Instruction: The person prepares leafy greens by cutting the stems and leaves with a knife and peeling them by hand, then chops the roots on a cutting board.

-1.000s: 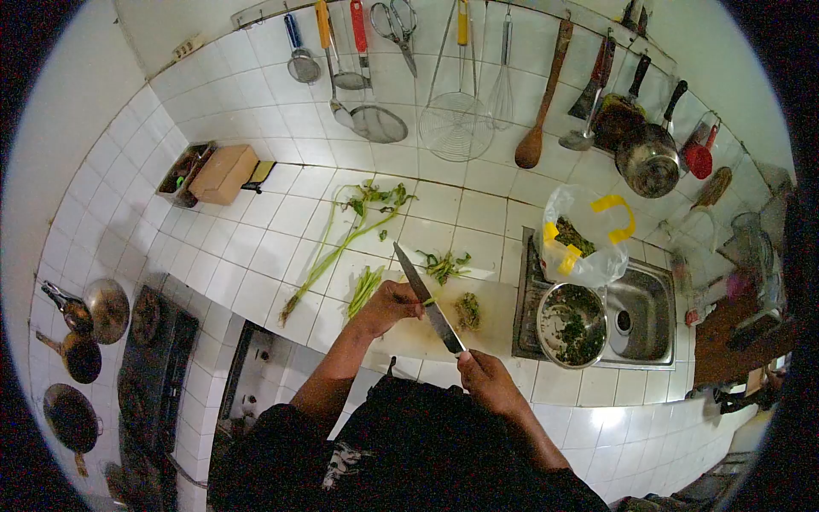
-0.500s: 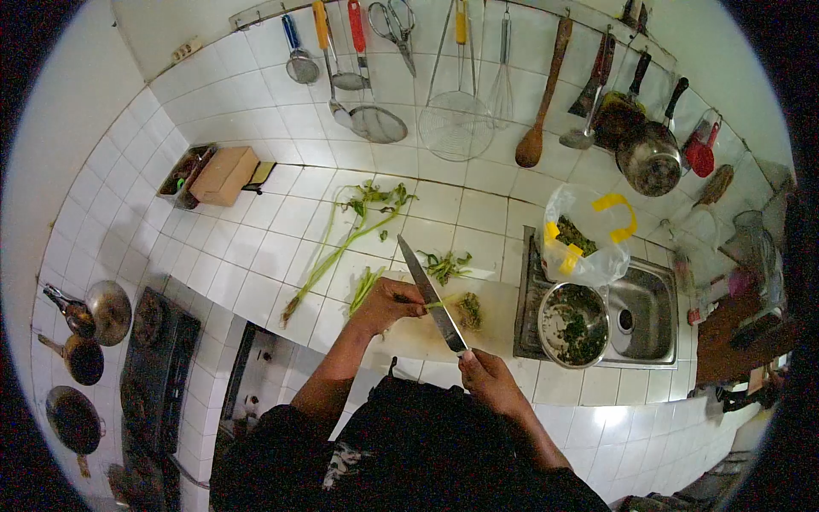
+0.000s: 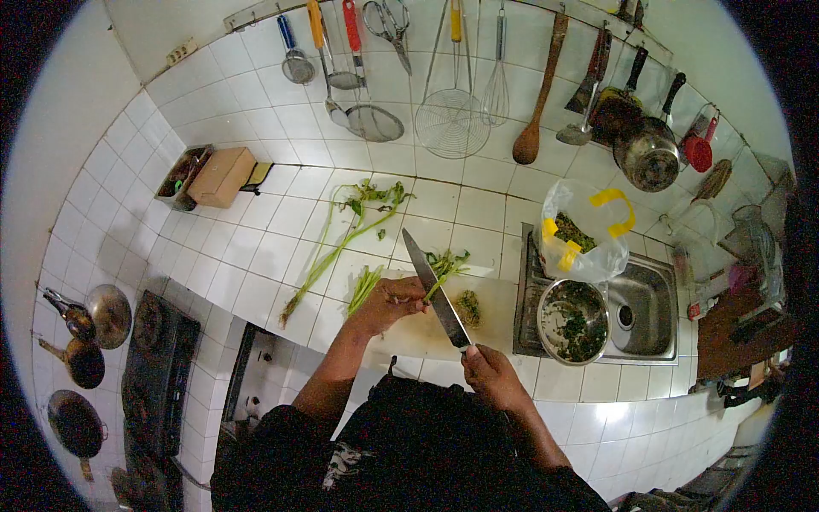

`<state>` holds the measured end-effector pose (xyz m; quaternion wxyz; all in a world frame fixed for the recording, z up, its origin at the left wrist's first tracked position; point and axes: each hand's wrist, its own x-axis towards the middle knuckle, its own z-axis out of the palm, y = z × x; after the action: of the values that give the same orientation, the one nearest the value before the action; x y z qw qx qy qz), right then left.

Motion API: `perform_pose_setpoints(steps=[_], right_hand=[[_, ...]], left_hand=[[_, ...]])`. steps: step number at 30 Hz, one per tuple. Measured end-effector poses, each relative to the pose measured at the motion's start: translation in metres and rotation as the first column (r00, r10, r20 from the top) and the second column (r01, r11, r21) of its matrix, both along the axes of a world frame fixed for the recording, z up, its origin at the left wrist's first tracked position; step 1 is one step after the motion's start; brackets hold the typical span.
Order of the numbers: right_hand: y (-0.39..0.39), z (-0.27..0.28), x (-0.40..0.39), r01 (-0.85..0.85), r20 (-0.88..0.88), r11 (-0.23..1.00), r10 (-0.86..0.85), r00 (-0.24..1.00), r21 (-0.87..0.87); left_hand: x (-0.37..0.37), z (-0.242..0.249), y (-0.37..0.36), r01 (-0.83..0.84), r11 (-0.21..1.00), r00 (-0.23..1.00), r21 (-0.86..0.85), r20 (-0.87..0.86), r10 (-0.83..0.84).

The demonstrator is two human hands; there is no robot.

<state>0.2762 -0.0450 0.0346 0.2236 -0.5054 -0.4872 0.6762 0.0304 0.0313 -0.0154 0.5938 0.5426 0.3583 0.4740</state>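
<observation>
Both hands, left [image 3: 394, 305] and right [image 3: 488, 372], palms inward, fingers clamped on stem [image 3: 432, 295] and knife [image 3: 435, 290].

Hands [image 3: 443, 332]: knife [image 3: 434, 288], green stem | steel bowl [image 3: 553, 320] beside sink [image 3: 664, 340]

1 wooden spoon [image 3: 526, 145] beside 1 whisk [image 3: 496, 90]

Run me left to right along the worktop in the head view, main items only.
Small open bin → cardboard box → left hand holding a green stalk → right hand gripping the knife → metal bowl → sink basin.
</observation>
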Motion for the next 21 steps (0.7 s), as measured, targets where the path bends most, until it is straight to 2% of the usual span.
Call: perform_pose_setpoints(steps=[2, 4, 5, 7, 11, 14, 17, 19, 21], right_hand=[[0.002, 0.003, 0.001, -0.052, -0.004, 0.999, 0.052, 0.999, -0.005], [0.000, 0.000, -0.001, -0.057, 0.020, 0.998, 0.057, 0.998, 0.011], [-0.001, -0.003, -0.001, -0.055, 0.044, 0.998, 0.054, 0.998, 0.026], [-0.003, -0.014, -0.001, -0.069, 0.012, 0.998, 0.069, 0.998, 0.006], [-0.007, -0.021, -0.001, -0.057, -0.014, 0.998, 0.056, 0.998, -0.007], [-0.008, -0.016, 0.001, -0.069, 0.005, 0.998, 0.069, 0.998, 0.004], [-0.005, -0.022, 0.003, -0.073, 0.025, 0.997, 0.072, 0.997, 0.026], [-0.003, -0.019, 0.001, -0.053, 0.004, 0.999, 0.053, 0.999, 0.011], [-0.002, -0.019, 0.000, -0.033, -0.017, 0.999, 0.033, 0.999, -0.004]], left_hand=[[-0.004, 0.002, 0.000, -0.006, 0.999, 1.000, -0.044, -0.008, 0.005], [-0.008, 0.003, 0.002, -0.038, 0.999, 0.988, -0.028, -0.149, 0.034], [-0.009, 0.000, 0.002, -0.039, 0.999, 0.988, -0.025, -0.149, 0.035], [-0.010, -0.006, 0.003, -0.056, 0.996, 0.998, -0.075, 0.034, 0.058], [-0.007, -0.013, 0.002, -0.032, 0.998, 0.990, -0.050, 0.134, 0.038], [-0.003, -0.035, 0.003, -0.074, 0.992, 0.969, -0.099, 0.228, 0.095], [-0.001, -0.039, 0.006, -0.024, 0.994, 0.951, -0.110, 0.305, 0.057], [-0.001, -0.031, 0.006, -0.053, 0.982, 0.997, -0.183, -0.057, 0.043], [0.002, -0.032, 0.005, -0.063, 0.987, 0.998, -0.148, -0.030, 0.059]])
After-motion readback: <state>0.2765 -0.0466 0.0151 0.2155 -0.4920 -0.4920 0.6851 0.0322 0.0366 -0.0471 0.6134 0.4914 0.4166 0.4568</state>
